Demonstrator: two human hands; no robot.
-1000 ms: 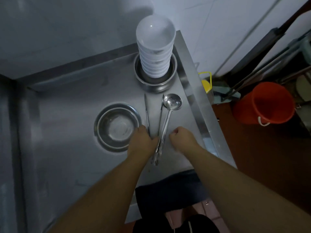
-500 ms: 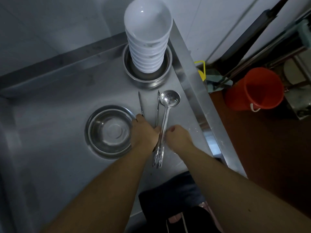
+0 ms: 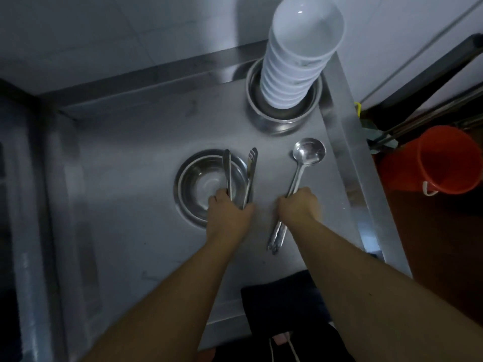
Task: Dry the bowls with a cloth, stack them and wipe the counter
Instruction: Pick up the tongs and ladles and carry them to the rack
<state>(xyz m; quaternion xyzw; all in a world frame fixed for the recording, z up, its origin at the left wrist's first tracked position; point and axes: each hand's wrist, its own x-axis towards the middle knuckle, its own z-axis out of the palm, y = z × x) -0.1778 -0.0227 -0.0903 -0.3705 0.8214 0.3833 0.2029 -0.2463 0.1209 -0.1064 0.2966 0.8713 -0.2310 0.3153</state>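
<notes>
Here, left hand (image 3: 230,212) at frame centre, fingers curled round a pair of steel tongs (image 3: 251,176), the two arms spread over the empty steel bowl (image 3: 193,184) on the counter (image 3: 130,165). Right hand (image 3: 298,207) just right of it, clenched round the handle of a ladle (image 3: 308,155), scoop toward the upper right. Stack of white bowls (image 3: 298,58) at top, standing in a second steel bowl (image 3: 285,118) near the counter's back corner. Dark cloth (image 3: 277,304) at the lower edge, draped over the counter's front. Orange bucket (image 3: 439,160) at far right on the floor.
</notes>
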